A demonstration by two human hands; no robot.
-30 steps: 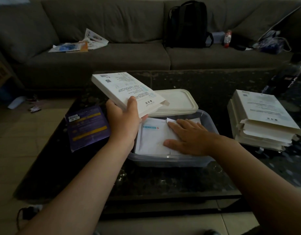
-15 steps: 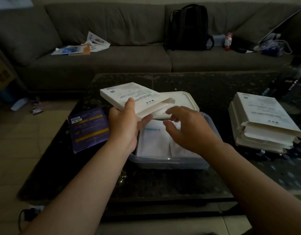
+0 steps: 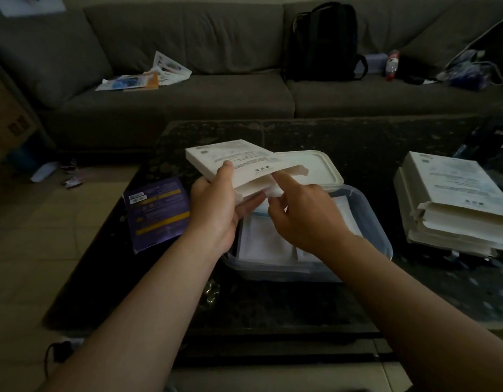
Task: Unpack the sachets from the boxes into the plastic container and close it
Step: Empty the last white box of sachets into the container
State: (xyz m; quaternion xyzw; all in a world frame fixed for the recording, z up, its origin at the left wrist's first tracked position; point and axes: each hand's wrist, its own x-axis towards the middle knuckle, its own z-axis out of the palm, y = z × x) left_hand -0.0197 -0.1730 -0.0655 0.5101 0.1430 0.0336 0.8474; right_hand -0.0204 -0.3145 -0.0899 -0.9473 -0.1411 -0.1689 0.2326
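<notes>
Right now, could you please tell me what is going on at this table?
A person's left hand holds a flat white cardboard box over a clear plastic container. The right hand reaches into the box's torn open end, seemingly pinching a sachet. White sachets already lie in the container; its white lid rests behind it, and a stack of similar boxes waits to the right.

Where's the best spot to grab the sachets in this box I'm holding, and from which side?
Pinch the sachets by the white edges showing at the torn open end of the box, coming from the right with your right hand. That end faces right, over the container, while your left hand grips its near edge.
</notes>
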